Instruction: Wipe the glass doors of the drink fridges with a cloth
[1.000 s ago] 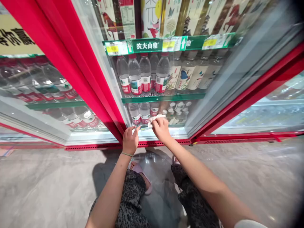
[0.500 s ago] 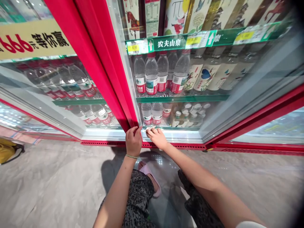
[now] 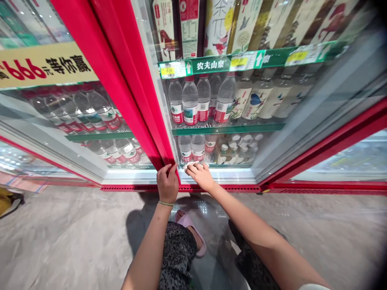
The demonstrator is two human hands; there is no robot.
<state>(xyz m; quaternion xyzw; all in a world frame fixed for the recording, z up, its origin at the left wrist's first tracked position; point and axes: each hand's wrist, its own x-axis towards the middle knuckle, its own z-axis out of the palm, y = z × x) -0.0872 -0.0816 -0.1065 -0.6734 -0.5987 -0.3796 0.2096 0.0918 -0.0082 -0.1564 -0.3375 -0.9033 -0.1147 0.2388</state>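
My right hand is closed on a crumpled white cloth or tissue, pressed against the low part of the glass door. Only a bit of the white piece shows past the fingertips. Beside it, my left hand has its bent fingers apart, with the tips at the red door frame and nothing visible in them. Behind the glass stand clear water bottles with red caps and red-and-white labels. Smaller bottles with pale caps are on the bottom shelf.
A second glass door section with more water bottles is on the left, under a yellow sign. Green shelf strips carry price tags. A red vented base meets the grey floor. A yellow item lies far left.
The view has tilted up slightly, so the cooler sits lower in the picture. My right hand stays low on the glass with the white piece; my left hand stays by the red frame.
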